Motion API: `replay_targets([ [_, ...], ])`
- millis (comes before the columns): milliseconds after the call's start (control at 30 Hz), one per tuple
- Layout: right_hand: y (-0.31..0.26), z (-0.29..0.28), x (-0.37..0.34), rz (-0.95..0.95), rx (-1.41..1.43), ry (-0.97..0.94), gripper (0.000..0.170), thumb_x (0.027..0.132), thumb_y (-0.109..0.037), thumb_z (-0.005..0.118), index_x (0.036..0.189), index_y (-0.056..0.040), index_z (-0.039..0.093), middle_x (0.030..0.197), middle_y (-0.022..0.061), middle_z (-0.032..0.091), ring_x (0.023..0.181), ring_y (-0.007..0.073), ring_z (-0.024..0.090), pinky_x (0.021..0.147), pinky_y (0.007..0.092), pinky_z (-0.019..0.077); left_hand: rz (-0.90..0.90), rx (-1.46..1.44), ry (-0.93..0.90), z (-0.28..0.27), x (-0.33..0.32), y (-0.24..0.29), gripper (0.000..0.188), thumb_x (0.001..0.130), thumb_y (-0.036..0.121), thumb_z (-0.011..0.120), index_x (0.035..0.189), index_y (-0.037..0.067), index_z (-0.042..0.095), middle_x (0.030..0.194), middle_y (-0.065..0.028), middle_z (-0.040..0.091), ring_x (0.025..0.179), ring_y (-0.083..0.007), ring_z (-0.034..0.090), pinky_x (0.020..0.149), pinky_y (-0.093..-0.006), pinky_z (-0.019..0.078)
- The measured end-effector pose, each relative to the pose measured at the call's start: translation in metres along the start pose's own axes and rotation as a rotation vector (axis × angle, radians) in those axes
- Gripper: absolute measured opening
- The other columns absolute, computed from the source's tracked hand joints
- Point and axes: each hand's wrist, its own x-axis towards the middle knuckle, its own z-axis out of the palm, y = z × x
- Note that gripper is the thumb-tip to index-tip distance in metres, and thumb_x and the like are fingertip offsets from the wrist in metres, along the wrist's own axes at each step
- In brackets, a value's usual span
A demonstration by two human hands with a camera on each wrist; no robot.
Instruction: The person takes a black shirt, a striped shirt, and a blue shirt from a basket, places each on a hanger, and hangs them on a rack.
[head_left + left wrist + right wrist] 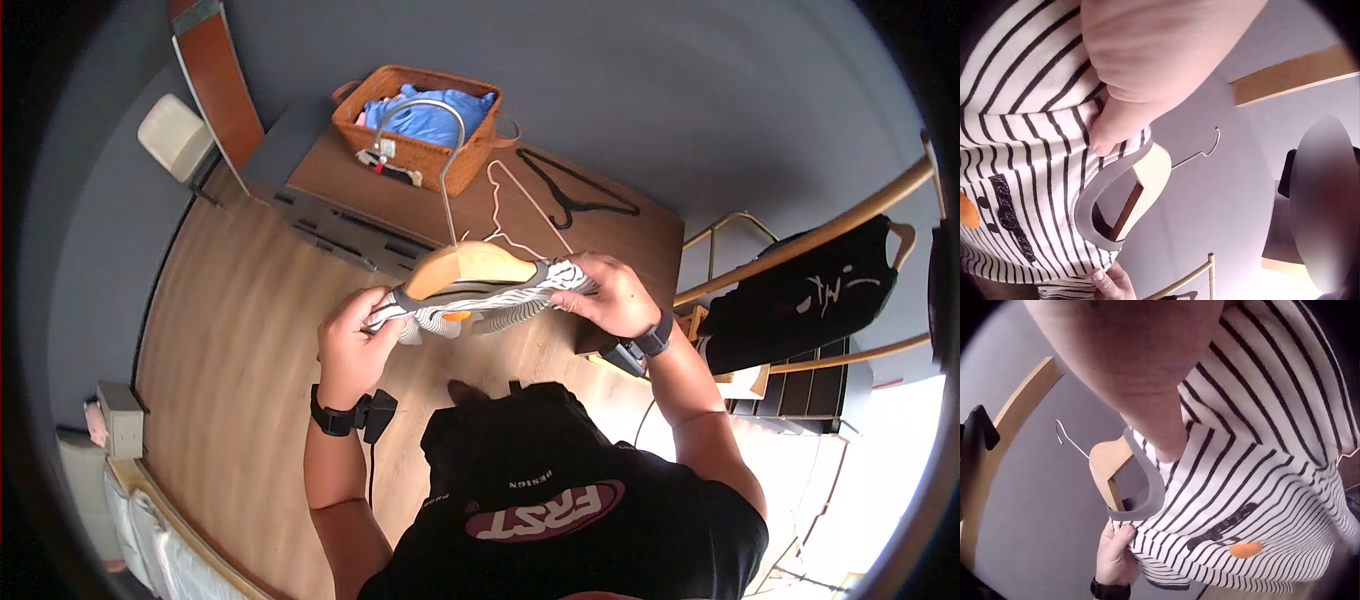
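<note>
A striped black-and-white shirt (pixel 1029 162) with a grey collar hangs on a wooden hanger (pixel 470 265), whose metal hook points up and away from the person. The left hand (pixel 355 335) pinches the shirt's shoulder at the left of the collar, and the right hand (pixel 620 295) pinches the other shoulder. In the right wrist view the shirt (pixel 1241 506) shows an orange patch and dark lettering; the hanger (pixel 1107 465) shows through the neck opening, with the left hand (pixel 1115 556) below the collar.
A wicker basket (pixel 430 160) with blue cloth stands on a brown low cabinet (pixel 330 185). Beside it lie a black hanger (pixel 580 185) and a pale pink hanger (pixel 497 205). At the right, a black shirt (pixel 800 295) hangs by a wooden rack (pixel 850 215).
</note>
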Motion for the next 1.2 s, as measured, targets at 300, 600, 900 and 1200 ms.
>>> replay_targets([
  [300,0.030,-0.076,-0.104,0.231,-0.029,0.345,0.022,0.085,-0.016,0.079,0.099,-0.0008,0.071,0.087,0.0144,0.069,0.079,0.0318,0.066,0.073,0.0382,0.0526,0.286,0.191,-0.070,0.086,0.027,0.047,0.027,0.079,0.008,0.081,0.100,-0.001,0.067,0.087,-0.0136,0.068,0.079,-0.0289,0.068,0.071,-0.0365,0.0530],
  [600,0.051,-0.147,-0.219,0.401,0.251,0.591,0.032,0.086,-0.012,0.079,0.114,0.0006,0.068,0.100,0.0115,0.073,0.090,0.0142,0.068,0.079,0.0281,0.0541,0.264,0.033,-0.329,0.189,0.031,0.100,0.027,0.087,0.010,0.075,0.108,-0.003,0.063,0.099,-0.0130,0.063,0.091,-0.0265,0.062,0.084,-0.0339,0.0487],
  [900,0.035,-0.235,-0.390,0.491,-0.041,0.755,0.025,0.079,-0.016,0.081,0.095,0.0008,0.071,0.085,0.0108,0.069,0.080,0.0225,0.066,0.074,0.0334,0.0502,0.256,-0.122,-0.424,0.281,0.003,0.095,0.051,0.087,0.014,0.076,0.133,0.002,0.056,0.122,-0.0122,0.061,0.111,-0.0236,0.060,0.098,-0.0370,0.0477],
  [1200,-0.042,-0.281,-0.613,0.939,0.091,1.213,0.030,0.079,-0.016,0.079,0.099,0.0040,0.069,0.088,0.0025,0.067,0.079,0.0120,0.062,0.072,0.0268,0.0490,-0.239,0.105,-0.705,0.352,-0.106,-0.080,0.039,0.089,0.027,0.075,0.118,0.003,0.065,0.107,-0.0129,0.069,0.096,-0.0210,0.067,0.085,-0.0351,0.0542],
])
